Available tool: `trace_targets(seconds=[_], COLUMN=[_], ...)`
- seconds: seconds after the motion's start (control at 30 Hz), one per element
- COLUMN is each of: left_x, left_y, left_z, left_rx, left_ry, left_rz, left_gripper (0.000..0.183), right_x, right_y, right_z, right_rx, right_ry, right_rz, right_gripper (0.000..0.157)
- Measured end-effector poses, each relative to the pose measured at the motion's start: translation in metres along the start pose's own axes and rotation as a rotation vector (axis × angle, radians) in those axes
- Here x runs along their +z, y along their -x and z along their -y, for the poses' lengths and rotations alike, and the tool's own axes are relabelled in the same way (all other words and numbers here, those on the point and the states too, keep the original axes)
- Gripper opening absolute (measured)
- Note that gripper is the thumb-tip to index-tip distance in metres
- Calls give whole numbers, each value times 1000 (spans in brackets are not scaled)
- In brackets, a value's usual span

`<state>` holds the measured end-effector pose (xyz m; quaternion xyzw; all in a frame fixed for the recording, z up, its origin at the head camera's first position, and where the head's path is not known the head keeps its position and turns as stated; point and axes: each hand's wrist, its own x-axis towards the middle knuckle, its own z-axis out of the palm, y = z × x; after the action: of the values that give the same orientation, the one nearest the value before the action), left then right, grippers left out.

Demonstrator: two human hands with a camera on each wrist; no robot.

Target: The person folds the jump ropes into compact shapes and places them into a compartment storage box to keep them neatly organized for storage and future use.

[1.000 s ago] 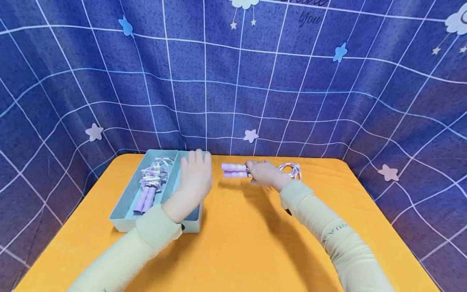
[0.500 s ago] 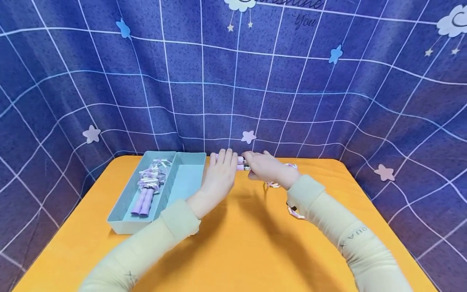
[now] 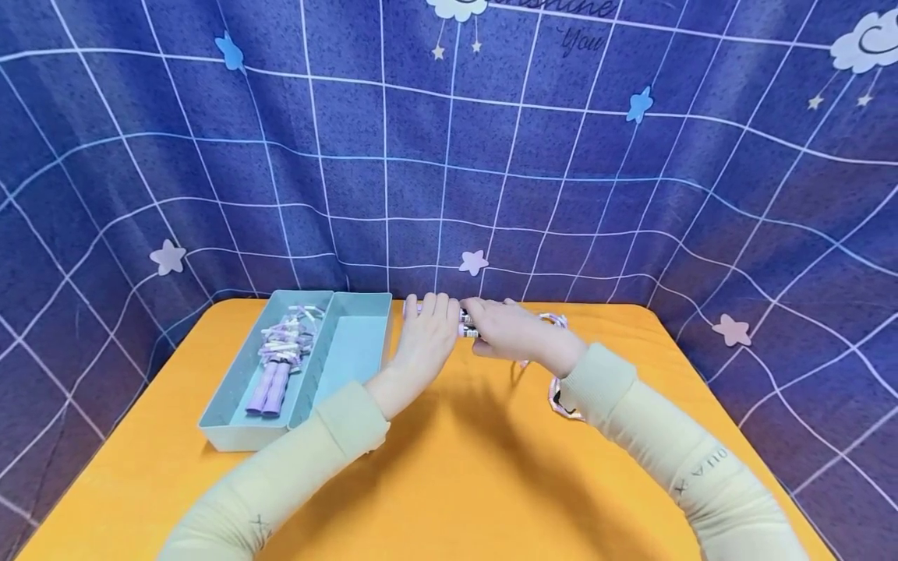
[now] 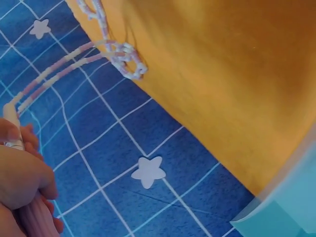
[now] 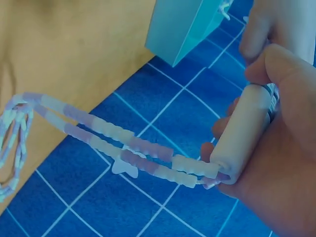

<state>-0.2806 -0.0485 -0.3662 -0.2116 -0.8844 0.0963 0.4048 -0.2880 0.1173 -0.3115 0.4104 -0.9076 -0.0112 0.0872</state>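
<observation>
- Far left, well apart from the left hand's fingers: a pale blue two-part box (image 3: 245, 439), the forearm passing in front of its near right corner. In its left compartment, a bundled jump rope (image 3: 284, 347), lilac handles toward the person.
- Left hand (image 3: 426, 335): fingers curled over the lilac grip ends of a second jump rope's paired handles (image 3: 468, 330); one end peeks out past the fingers on the outer side.
- Handles lie side by side, bridging the two hands, seemingly raised off the tabletop (image 3: 491, 499). Likely light, stiff, hard plastic; smooth enough to slide or roll apart. Best hold: both grips together, around their middle.
- Right hand (image 5: 291, 118): wrapped round the pale cord end of the same pair, thumb along the top, just beside the left hand.
- Beaded cord (image 5: 153, 149) leaves the handles beneath the right hand in two strands and sags away to that hand's outer side. Probably limp overall, each bead firm; sturdy, but apt to swing and snag.
- Loose loops (image 5: 20, 106) rest on the tabletop beyond the right hand and under its wrist. Gathering them close to the handles would probably tame the trailing weight.
</observation>
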Motion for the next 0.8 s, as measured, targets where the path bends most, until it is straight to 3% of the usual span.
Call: trace_targets(seconds=[0.2, 0.33, 0.47, 0.7, 0.8], left_x=[-7, -13, -20, -29, -31], left_y=[0, 0, 1, 7, 11], left_z=[0, -1, -4, -7, -7], left_rx=[-30, -24, -4, 8, 6], left_ry=[0, 7, 15, 20, 17], left_rz=[-7, -45, -49, -4, -7], left_gripper=[29, 32, 33, 13, 12], right_x=[3, 8, 12, 12, 12], right_y=[12, 20, 27, 36, 40], right_z=[8, 10, 11, 14, 14], right_rx=[75, 95, 102, 107, 95], right_ry=[102, 210, 224, 189, 126], right_rz=[-131, -249, -330, -338, -351], right_gripper=[55, 44, 37, 39, 45])
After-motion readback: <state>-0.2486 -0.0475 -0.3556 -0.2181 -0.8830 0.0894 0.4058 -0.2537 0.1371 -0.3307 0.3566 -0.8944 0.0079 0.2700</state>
